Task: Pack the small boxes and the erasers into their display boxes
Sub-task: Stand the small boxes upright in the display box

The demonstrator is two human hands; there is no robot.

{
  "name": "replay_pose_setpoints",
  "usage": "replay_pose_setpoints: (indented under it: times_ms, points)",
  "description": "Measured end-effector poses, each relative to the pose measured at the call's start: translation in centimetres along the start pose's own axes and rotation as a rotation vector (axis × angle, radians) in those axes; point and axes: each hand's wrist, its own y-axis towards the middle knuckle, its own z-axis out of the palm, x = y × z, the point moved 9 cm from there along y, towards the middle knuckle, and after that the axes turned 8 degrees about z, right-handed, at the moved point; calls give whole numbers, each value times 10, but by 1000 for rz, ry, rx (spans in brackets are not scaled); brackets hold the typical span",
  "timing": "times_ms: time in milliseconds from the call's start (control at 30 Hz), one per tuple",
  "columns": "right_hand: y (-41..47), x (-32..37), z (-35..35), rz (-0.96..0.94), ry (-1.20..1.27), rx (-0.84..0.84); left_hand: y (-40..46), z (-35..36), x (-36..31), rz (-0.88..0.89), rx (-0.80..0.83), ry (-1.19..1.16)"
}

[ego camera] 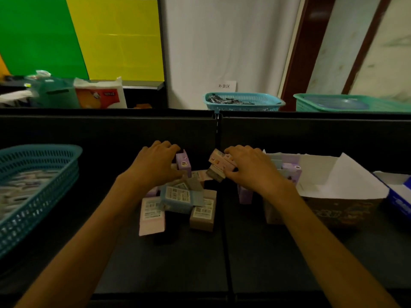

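Observation:
A heap of small pastel boxes [178, 196] lies on the dark table between my arms, most showing barcode labels. My left hand [155, 163] grips an upright purple box [184, 163] at the back of the heap. My right hand [249, 167] holds a pink small box [220, 162] lifted above the table, with a second greyish box under it. The open display box [322, 196], brown-patterned with a raised white flap, stands to the right and holds purple and pale boxes [289, 170] at its left end. One purple box [244, 194] stands against its left side.
A teal mesh basket [33, 196] with small items fills the left of the table. A blue-and-white carton [398, 196] sits at the far right. Behind the dark partition [111, 130] stand two more baskets [242, 101], tissue packs and a white curtain.

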Motion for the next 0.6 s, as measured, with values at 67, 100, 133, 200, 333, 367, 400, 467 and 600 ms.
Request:
replay_pose_setpoints:
  times_ms: [67,100,133,200,333,367,400,467,600]
  points:
    - [6,1,9,56,1,28,7,7,7,23,3,-41]
    - [9,0,14,88,-3,38,11,12,10,29,6,-65]
    - [13,-3,18,120,-13,42,15,16,12,34,12,-88]
    - [20,-8,24,182,-27,39,23,25,17,44,32,-129]
    - [29,-17,29,291,-34,-4,34,36,25,60,59,-242]
    - [31,-20,31,316,-40,-2,35,40,26,60,78,-279]
    - [33,-25,34,343,-43,12,37,43,27,56,100,-317]
    - [36,-33,43,391,-55,71,40,50,29,58,143,-391]
    - [35,-42,58,429,-54,175,46,55,30,70,192,-492]
